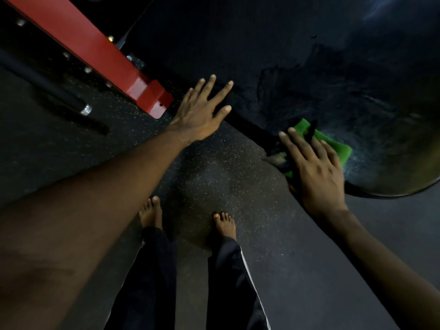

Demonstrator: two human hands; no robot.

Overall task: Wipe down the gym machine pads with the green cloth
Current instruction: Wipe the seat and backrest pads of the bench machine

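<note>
- Wiping looks under way: the green cloth (333,145) lies on the black pad (297,63), near its front edge, towards the right end.
- The right hand (317,170) presses flat on the cloth, fingers straight, gripping nothing.
- The left hand (202,110) rests with fingers spread on the pad's front edge, beside the red frame (95,51).
- The next move is probably a sweep across the rest of the pad, keeping the cloth flat.

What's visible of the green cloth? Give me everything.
The green cloth is bright green, soft-looking fabric, lying rumpled on the black pad near its lower edge. The right hand covers most of it, fingers straight and pressing; green shows past the fingers and left of the palm. A dark strip crosses its top corner; unclear what.
</note>
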